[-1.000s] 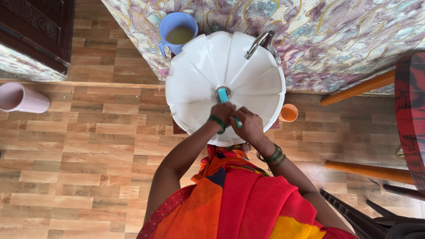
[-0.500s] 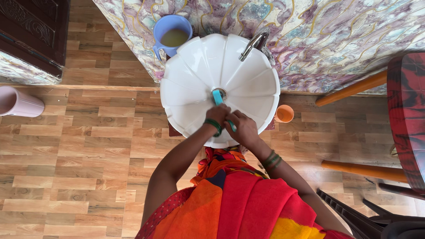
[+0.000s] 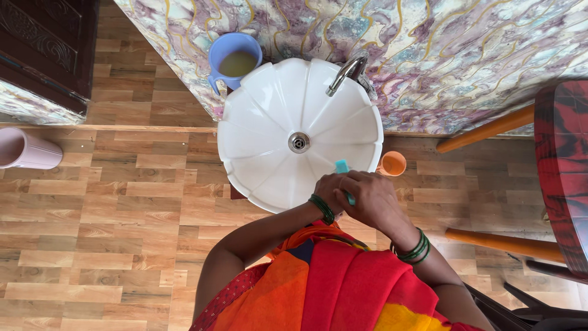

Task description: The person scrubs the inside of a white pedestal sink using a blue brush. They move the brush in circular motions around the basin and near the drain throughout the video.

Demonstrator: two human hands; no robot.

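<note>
Both hands, left [image 3: 331,187] and right [image 3: 370,199], clasp a teal brush [image 3: 342,167], apparently lifted clear of the white basin [image 3: 257,122] drain.

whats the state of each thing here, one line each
teal brush: held in both hands over the near rim of the basin, head up
left hand: closed on the brush
right hand: closed on the brush handle
white basin: looks empty, drain uncovered
tap: no water running
blue mug: upright, holds yellowish liquid
orange cup: upright on the floor
pink cup: lying on its side
</note>
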